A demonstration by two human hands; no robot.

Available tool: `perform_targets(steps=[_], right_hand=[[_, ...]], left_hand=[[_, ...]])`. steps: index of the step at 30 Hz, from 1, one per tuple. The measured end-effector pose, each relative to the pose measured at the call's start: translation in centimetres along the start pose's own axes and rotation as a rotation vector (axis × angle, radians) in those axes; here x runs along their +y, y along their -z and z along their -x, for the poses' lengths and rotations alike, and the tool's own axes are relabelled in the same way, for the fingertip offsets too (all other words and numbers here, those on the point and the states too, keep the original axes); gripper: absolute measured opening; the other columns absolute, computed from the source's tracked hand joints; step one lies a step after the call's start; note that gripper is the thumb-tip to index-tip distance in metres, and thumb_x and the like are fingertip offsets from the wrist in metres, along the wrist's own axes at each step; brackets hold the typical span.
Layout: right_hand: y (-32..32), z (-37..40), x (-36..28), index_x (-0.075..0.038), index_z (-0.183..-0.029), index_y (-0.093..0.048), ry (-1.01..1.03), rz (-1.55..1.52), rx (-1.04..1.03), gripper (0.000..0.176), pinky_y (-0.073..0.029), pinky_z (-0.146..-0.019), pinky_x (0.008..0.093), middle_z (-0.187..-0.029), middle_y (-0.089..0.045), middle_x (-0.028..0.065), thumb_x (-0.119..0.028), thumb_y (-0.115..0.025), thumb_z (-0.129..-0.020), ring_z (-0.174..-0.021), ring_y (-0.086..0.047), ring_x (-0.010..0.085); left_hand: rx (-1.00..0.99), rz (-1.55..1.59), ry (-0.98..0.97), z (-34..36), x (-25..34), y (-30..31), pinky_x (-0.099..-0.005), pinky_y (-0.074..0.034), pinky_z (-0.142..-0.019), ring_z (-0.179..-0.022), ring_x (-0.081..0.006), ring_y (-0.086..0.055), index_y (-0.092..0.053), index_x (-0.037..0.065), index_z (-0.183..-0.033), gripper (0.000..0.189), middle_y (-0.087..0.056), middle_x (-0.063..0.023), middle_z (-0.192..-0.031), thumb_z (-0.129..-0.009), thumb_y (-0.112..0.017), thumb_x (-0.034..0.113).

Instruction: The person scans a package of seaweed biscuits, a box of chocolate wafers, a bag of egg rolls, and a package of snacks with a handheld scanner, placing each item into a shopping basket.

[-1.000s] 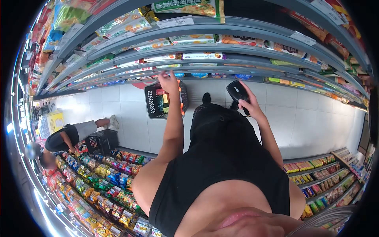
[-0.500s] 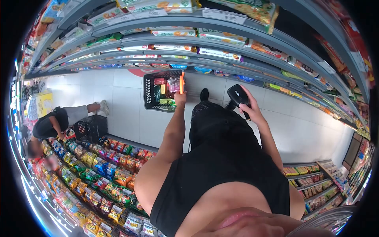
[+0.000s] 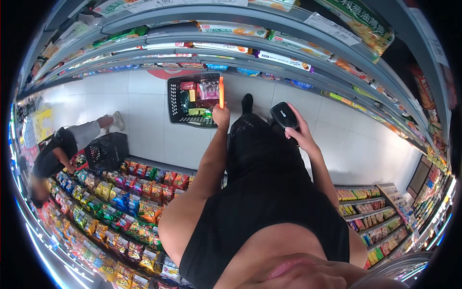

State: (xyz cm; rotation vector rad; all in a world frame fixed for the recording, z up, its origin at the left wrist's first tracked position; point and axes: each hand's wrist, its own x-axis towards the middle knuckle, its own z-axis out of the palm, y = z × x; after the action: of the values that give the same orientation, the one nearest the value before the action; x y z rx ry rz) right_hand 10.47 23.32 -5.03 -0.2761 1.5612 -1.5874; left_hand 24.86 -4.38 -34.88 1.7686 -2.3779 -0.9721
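Note:
My left hand (image 3: 221, 117) is wrapped round the orange handle (image 3: 222, 92) of a black perforated shopping basket (image 3: 172, 103). Inside the basket lie several packages, among them a pink-purple pack (image 3: 209, 89), a red one (image 3: 187, 86) and a green one (image 3: 196, 112). On the other side of my body, my right hand (image 3: 300, 132) grips a black handheld scanner (image 3: 284, 116), its rounded head facing up. The lower part of the scanner is hidden behind my fingers and dark clothing.
Shelves of packaged biscuits (image 3: 233, 30) run across the top. Snack racks (image 3: 130, 202) fill the lower left, and more shelves (image 3: 370, 212) stand at lower right. Another person (image 3: 60, 149) bends beside a black crate (image 3: 106, 151) at left. Tiled floor (image 3: 147, 139) lies between.
The shelves and floor have shifted in view as I moved. The basket and my left hand sit slightly higher, and the scanner is slightly further left. Both hands keep their hold.

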Motion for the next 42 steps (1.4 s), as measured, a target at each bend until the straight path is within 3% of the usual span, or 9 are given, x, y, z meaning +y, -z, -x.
perform_targets(steps=[9, 15, 22, 31, 40, 42], right_hand=[[-3.6, -0.7, 0.1, -0.009, -0.16, -0.029, 0.023, -0.025, 0.07, 0.079, -0.05, -0.066, 0.0262, -0.104, -0.059, 0.0063, -0.007, -0.067, -0.091, -0.076, -0.056, 0.0103], [-4.6, 0.5, 0.0, -0.009, -0.161, -0.029, 0.052, -0.022, 0.106, 0.079, -0.049, -0.066, 0.0259, -0.107, -0.059, 0.0062, -0.005, -0.067, -0.091, -0.074, -0.056, 0.01], [-5.6, 2.7, 0.4, -0.009, -0.16, -0.029, 0.072, -0.04, 0.21, 0.08, -0.049, -0.066, 0.0255, -0.113, -0.059, 0.0074, -0.005, -0.067, -0.09, -0.073, -0.056, 0.0093], [-10.4, 6.8, 3.2, -0.008, -0.16, -0.029, 0.102, -0.134, 0.351, 0.08, -0.05, -0.066, 0.0258, -0.111, -0.06, 0.0077, -0.005, -0.066, -0.089, -0.073, -0.056, 0.0098], [-19.4, 7.6, 4.6, -0.008, -0.16, -0.029, 0.181, -0.074, 0.356, 0.081, -0.05, -0.067, 0.0259, -0.137, -0.053, 0.0101, -0.01, -0.068, -0.089, -0.076, -0.056, 0.0109], [-21.2, 8.6, 5.7, -0.008, -0.16, -0.03, 0.234, -0.03, 0.431, 0.082, -0.05, -0.066, 0.0259, -0.134, -0.054, 0.0103, -0.013, -0.069, -0.089, -0.075, -0.056, 0.011]], left_hand=[[0.001, -0.083, 0.096, -3.5, -2.0, 3.9, -0.0546, -0.055, -0.076, -0.087, -0.0458, -0.07, -0.076, 0.005, -0.092, 0.051, -0.072, -0.0235, -0.086, -0.091, -0.067, 0.055], [-0.011, -0.148, 0.076, -6.2, -4.8, 7.1, -0.0539, -0.055, -0.08, -0.091, -0.0445, -0.071, -0.075, 0.004, -0.095, 0.062, -0.074, -0.0231, -0.091, -0.082, -0.071, 0.064], [0.032, -0.251, 0.151, -9.5, -8.2, 9.2, -0.0524, -0.057, -0.081, -0.091, -0.0412, -0.073, -0.078, 0.009, -0.097, 0.032, -0.075, -0.0205, -0.095, -0.083, -0.065, 0.034], [-0.052, -0.184, 0.087, -13.0, -10.9, 13.5, -0.0514, -0.056, -0.085, -0.097, -0.0448, -0.071, -0.075, -0.002, -0.097, 0.039, -0.073, -0.0272, -0.097, -0.087, -0.064, 0.034], [-0.093, -0.261, -0.018, -19.2, -16.0, 15.9, -0.0512, -0.057, -0.087, -0.099, -0.0442, -0.071, -0.075, -0.001, -0.099, 0.035, -0.074, -0.0263, -0.102, -0.082, -0.063, 0.027], [-0.092, -0.272, -0.042, -20.5, -17.2, 16.3, -0.0513, -0.057, -0.087, -0.099, -0.044, -0.071, -0.075, -0.001, -0.098, 0.035, -0.074, -0.0263, -0.102, -0.081, -0.064, 0.028]])
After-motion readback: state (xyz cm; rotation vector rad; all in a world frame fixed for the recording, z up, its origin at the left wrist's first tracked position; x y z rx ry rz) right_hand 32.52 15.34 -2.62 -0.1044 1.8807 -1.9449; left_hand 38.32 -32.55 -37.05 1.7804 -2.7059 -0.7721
